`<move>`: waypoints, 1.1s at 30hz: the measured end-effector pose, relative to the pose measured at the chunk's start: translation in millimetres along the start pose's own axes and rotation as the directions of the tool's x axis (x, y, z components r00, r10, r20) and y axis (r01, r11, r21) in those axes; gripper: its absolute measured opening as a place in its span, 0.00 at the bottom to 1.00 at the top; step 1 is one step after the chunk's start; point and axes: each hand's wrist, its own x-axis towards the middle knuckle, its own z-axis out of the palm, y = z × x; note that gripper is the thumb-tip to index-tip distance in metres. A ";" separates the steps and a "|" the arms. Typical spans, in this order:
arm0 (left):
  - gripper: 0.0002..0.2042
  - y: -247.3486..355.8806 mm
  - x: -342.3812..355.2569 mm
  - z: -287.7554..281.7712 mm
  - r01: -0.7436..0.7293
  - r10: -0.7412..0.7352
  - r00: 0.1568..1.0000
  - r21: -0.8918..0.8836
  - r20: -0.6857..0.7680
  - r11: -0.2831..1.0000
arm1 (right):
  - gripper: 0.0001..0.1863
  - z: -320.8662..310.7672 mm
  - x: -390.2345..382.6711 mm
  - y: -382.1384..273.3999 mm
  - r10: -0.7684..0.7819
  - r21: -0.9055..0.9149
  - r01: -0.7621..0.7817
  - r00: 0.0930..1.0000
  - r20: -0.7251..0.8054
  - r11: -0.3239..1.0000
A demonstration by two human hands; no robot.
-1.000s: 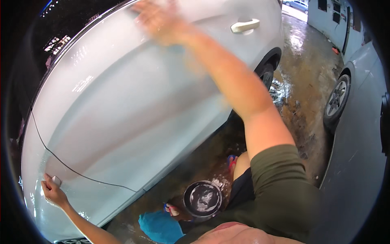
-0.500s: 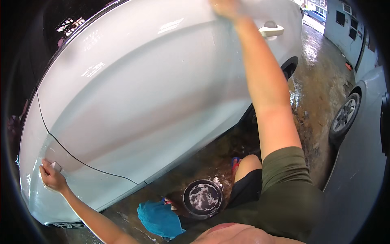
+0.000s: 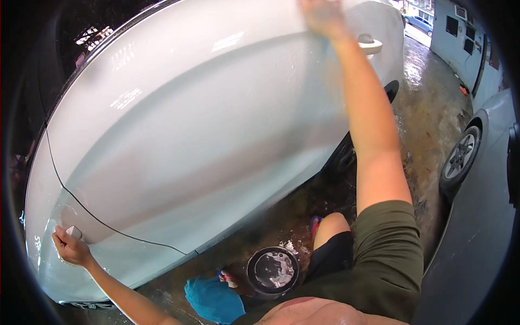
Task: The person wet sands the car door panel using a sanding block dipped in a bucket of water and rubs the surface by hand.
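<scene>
My left hand grips the silver handle on the white car's body at lower left, fingers curled around it. My right arm stretches up the glossy wet panel, and my right hand is at the top edge of the view, left of a second door handle, smeared by motion; whether anything is in it I cannot make out. Below me a black round basin with whitish suds stands by my feet, and a turquoise cloth hangs beside my left leg.
A grey car with a silver-rimmed wheel stands close on my right. A wet concrete passage runs between the cars toward a bright opening, along a pale wall with an orange item at its foot.
My right hand has swept rightward across the upper panel, from near the middle toward the rear handle. My left hand stays on the lower-left handle. The view has shifted slightly.
</scene>
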 end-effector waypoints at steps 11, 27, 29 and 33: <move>0.23 15.0 -3.5 4.0 -0.047 0.045 0.998 -0.033 -0.038 0.998 | 0.28 -21.1 11.4 2.5 0.203 -0.208 -0.193 0.979 0.027 0.959; 0.24 16.3 -3.6 6.5 -0.019 0.016 0.999 -0.070 -0.047 0.997 | 0.25 -3.0 54.7 95.9 -0.372 -0.673 0.270 0.928 -0.009 0.689; 0.23 13.4 -8.8 15.2 -0.025 0.022 0.999 -0.043 -0.050 0.999 | 0.26 19.3 51.3 89.9 -0.415 -0.720 0.280 0.910 -0.013 0.635; 0.21 26.1 -0.7 -7.8 -0.096 0.092 0.994 -0.068 -0.058 0.993 | 0.26 50.2 27.3 48.5 -0.333 -0.449 0.282 0.942 -0.037 0.848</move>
